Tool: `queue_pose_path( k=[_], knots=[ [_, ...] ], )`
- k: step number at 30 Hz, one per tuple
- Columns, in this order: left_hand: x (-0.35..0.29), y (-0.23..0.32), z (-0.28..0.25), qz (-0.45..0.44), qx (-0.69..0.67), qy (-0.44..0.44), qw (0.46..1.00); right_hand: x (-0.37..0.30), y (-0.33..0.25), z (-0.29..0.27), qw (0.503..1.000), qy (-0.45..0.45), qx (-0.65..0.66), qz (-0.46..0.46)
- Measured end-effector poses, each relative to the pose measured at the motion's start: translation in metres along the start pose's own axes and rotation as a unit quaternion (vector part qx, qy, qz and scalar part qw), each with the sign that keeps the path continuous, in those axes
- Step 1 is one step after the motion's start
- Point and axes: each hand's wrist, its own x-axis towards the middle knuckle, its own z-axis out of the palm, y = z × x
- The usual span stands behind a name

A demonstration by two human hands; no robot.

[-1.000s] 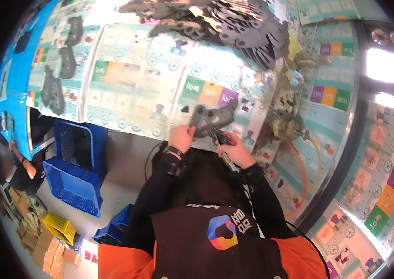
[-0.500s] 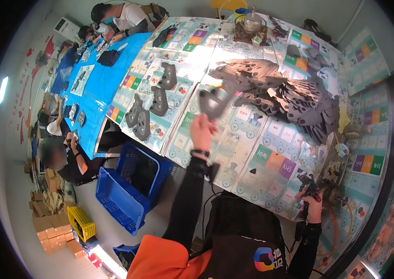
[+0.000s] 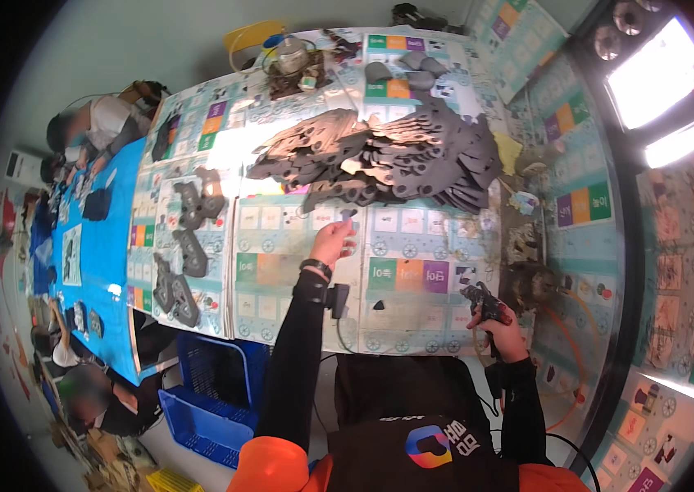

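My left hand is over the middle of the table, fingers apart and slightly curled, holding nothing. Its fingertips point at a heap of flat dark-grey foam-like pieces with round holes. A small dark piece lies just beyond the fingertips. To the left, several similar cut-out pieces lie spread on the table; one of them looks blurred. My right hand is wrapped round a dark, stained spray gun above the table's near right part.
A metal pot stands at the far edge. Grey rounded pieces lie at the back right. Orange hoses hang on the right. Blue crates are on the floor at left. People sit at a blue-covered table.
My left hand has let go of a grey cut-out piece, which is now among those on the left. The view has turned right. My right hand keeps hold of the spray gun.
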Motion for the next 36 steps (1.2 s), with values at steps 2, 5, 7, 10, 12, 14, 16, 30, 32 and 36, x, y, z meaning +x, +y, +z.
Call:
queue_pose_path(
  k=[2, 5, 7, 10, 12, 14, 16, 30, 32, 36],
  knots=[
    [0.020, 0.007, 0.038, 0.031, -0.030, 0.019, 0.999, -0.010, -0.008, 0.000, 0.999, 0.032, -0.008, -0.002],
    [0.075, 0.036, 0.060, 0.159, 0.006, 0.190, 0.969, -0.023, -0.021, -0.002, 0.999, 0.040, -0.015, 0.001],
    [0.101, 0.047, 0.069, 0.268, 0.093, 0.231, 0.931, -0.031, -0.013, -0.010, 0.999, 0.043, -0.005, 0.010],
    [0.089, 0.072, 0.060, 0.314, 0.139, 0.273, 0.898, -0.038, 0.005, -0.023, 0.999, 0.054, 0.004, -0.006],
    [0.065, 0.080, 0.020, 0.361, 0.144, 0.326, 0.862, -0.042, 0.010, -0.026, 0.999, 0.036, 0.029, 0.003],
    [-0.009, 0.090, 0.049, 0.371, 0.064, 0.250, 0.892, -0.046, 0.025, -0.041, 0.995, 0.085, 0.048, -0.003],
    [-0.056, 0.083, 0.028, 0.364, -0.001, 0.179, 0.914, -0.046, 0.043, -0.048, 0.994, 0.090, 0.054, -0.022],
    [-0.116, -0.154, 0.070, 0.174, 0.485, 0.145, 0.845, -0.040, 0.036, -0.025, 1.000, 0.016, 0.002, 0.017],
    [-0.147, -0.196, 0.059, 0.086, 0.484, 0.115, 0.863, -0.036, 0.052, -0.024, 1.000, 0.005, -0.011, 0.024],
    [-0.173, -0.223, 0.066, 0.048, 0.334, 0.108, 0.935, -0.032, 0.065, -0.009, 0.998, -0.029, -0.022, 0.054]
  ],
)
